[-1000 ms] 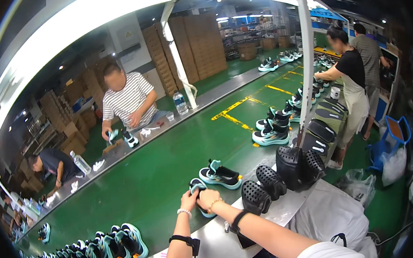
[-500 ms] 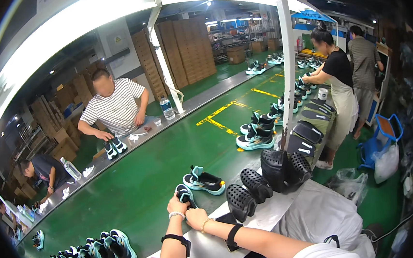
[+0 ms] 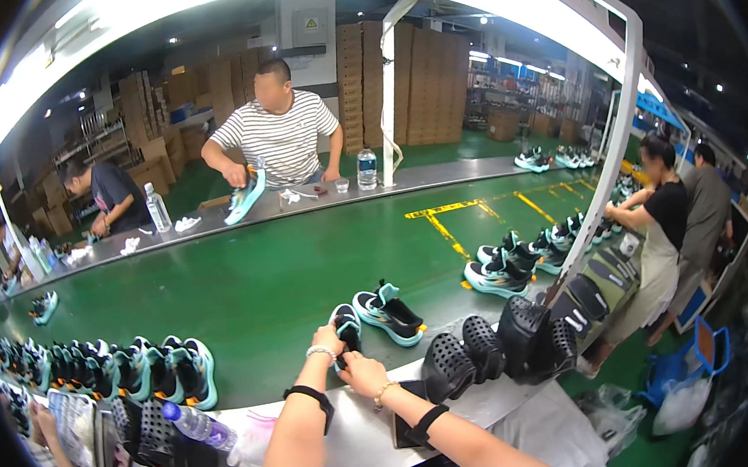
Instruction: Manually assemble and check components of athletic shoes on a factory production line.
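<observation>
Both my hands hold a black and teal sneaker (image 3: 344, 322) standing toe-up at the near edge of the green conveyor belt (image 3: 264, 286). My left hand (image 3: 327, 338) grips its left side, and my right hand (image 3: 360, 372) holds it from below. Its mate, a teal and black sneaker (image 3: 387, 313), lies on the belt just to the right. I wear a bead bracelet and a black band on each wrist.
Black perforated shoe lasts (image 3: 489, 352) sit on the metal ledge (image 3: 355, 437) to my right. Rows of sneakers (image 3: 112, 368) line the belt at left, with more pairs (image 3: 516, 257) at right. A water bottle (image 3: 194, 423) lies near left. A person in a striped shirt (image 3: 279, 140) works across the belt.
The view has turned right, so the belt and workers have shifted. My hands have stayed on the sneaker and stood it more upright. The striped-shirt person has picked up a shoe.
</observation>
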Action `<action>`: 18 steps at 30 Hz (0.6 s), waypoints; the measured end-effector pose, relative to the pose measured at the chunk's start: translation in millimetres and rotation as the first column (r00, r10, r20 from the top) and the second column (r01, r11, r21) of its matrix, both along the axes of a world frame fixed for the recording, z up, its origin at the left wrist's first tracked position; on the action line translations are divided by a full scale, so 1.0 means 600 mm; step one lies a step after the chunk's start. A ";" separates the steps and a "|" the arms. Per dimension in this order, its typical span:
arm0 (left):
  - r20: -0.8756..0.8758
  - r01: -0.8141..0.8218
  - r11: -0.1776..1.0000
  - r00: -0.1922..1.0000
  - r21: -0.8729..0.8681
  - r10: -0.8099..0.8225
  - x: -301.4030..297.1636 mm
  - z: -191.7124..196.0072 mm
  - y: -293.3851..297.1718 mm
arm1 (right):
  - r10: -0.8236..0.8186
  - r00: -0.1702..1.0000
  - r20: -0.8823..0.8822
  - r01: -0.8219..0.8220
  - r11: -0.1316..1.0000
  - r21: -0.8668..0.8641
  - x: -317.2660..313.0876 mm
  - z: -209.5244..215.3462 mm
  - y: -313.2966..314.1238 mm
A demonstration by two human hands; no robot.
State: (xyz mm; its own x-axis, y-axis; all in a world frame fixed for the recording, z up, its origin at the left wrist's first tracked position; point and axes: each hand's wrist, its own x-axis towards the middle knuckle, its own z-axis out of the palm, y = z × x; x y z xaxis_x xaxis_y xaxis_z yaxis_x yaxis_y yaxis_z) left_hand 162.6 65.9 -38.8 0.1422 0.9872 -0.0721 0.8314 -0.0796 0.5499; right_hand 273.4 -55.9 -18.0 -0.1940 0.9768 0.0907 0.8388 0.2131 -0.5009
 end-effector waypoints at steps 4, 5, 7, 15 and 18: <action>0.077 0.097 0.995 0.993 -0.037 -0.094 -0.031 -0.011 0.000 | 0.052 0.959 -0.278 0.011 0.975 0.222 0.016 0.043 -0.067; 0.140 0.116 0.992 0.984 -0.054 -0.107 -0.030 -0.013 -0.001 | 0.051 0.958 -0.281 0.044 0.946 0.320 0.030 0.071 -0.097; 0.127 0.047 0.998 0.990 0.051 -0.053 -0.021 -0.016 -0.016 | 0.029 0.956 -0.294 0.081 0.931 0.357 0.077 0.142 -0.149; -0.067 -0.034 0.993 0.997 0.114 0.042 0.003 0.036 -0.034 | -0.506 0.853 -0.130 0.501 0.721 0.479 0.288 0.201 -0.220; 0.105 -0.078 0.993 0.992 0.090 0.069 -0.016 0.043 -0.027 | -0.512 0.844 -0.160 0.535 0.777 0.333 0.326 0.158 -0.232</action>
